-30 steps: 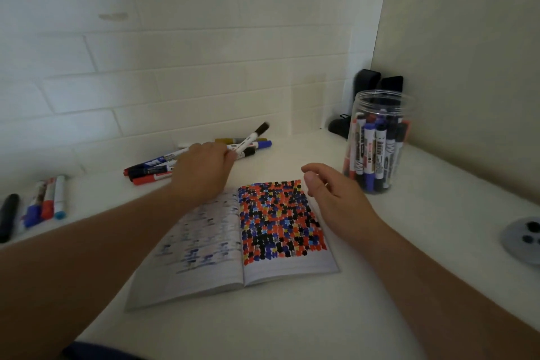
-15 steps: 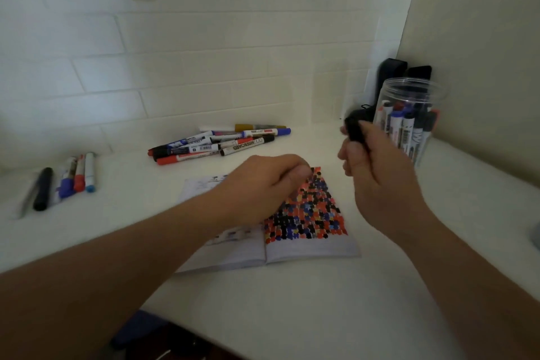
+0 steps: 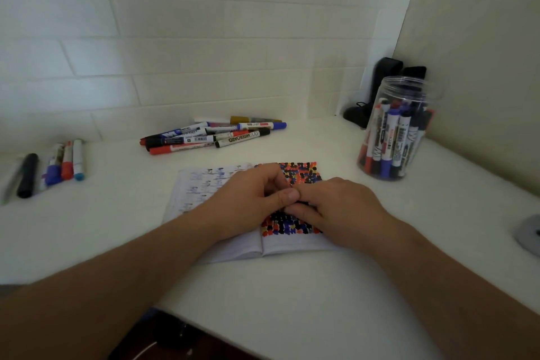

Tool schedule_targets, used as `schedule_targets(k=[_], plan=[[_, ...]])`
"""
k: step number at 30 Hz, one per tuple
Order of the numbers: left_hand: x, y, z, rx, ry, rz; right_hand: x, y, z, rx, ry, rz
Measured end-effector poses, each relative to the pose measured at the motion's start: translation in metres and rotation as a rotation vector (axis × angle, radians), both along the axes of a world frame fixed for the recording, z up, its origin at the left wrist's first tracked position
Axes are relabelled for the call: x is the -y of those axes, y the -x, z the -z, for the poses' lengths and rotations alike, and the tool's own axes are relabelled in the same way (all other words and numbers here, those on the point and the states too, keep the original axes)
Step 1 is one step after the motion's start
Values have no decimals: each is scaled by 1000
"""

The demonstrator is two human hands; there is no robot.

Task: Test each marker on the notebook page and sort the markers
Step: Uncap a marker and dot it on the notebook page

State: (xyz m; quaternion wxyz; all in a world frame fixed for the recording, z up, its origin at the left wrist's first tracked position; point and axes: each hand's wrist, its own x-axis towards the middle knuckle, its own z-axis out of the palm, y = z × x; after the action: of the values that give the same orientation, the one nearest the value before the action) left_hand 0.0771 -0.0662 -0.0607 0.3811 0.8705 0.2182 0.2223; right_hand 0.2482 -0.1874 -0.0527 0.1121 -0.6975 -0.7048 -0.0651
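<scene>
Change: both hands now low over the notebook, meeting at its right page; half a second ago the right hand was raised near the jar with a dark cap-like piece, the left hand already over the page.
Left hand: fingers curled, thumb tip pressed toward the right hand's fingers; marker inside the grip not visible, so pinch judged, not confirmed.
Right hand: fingers bent down onto the dotted page; what it holds cannot be told.
Page: right side packed with red, blue and black test dots, little bare paper left.
Sorted groups: loose pile by the wall behind the notebook, short row far left on the tabletop, untested ones upright in the jar.
Meaning: likely capping or uncapping over the page; test of this marker in hand, sorting to follow.
</scene>
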Motion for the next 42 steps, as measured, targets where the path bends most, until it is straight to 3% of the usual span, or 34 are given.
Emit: schedule_targets(k=[8,13,17,21,22,24,28,30,34,42], plan=[[1,2,-3,-1,24,-23,5,6,-6,97,67,105],[1,2,-2,18,65,-26,11,10,-23,-138,173,224],[0,2,0,-39,-57,-45,28,-13,-32,-598,-46,287],[1,0,-1,-96,-152,-21,37,-42,-44,-1609,-352,116],[2,-1,-2,-113,-170,-13,37,-48,-44,-1774,-385,60],[2,-2,-2,-143,-209,7,37,-54,-44,-1908,-412,-56],[2,-3,-1,-157,-223,12,34,-50,-42,-1952,-448,-151],[2,-3,-1,-153,-224,7,35,-41,-48,-1904,-319,-81],[2,-2,-1,-152,-220,4,35,-28,-47,-1592,-20,64],[1,-4,2,-129,-203,-6,45,-18,-11,-1205,-111,211]])
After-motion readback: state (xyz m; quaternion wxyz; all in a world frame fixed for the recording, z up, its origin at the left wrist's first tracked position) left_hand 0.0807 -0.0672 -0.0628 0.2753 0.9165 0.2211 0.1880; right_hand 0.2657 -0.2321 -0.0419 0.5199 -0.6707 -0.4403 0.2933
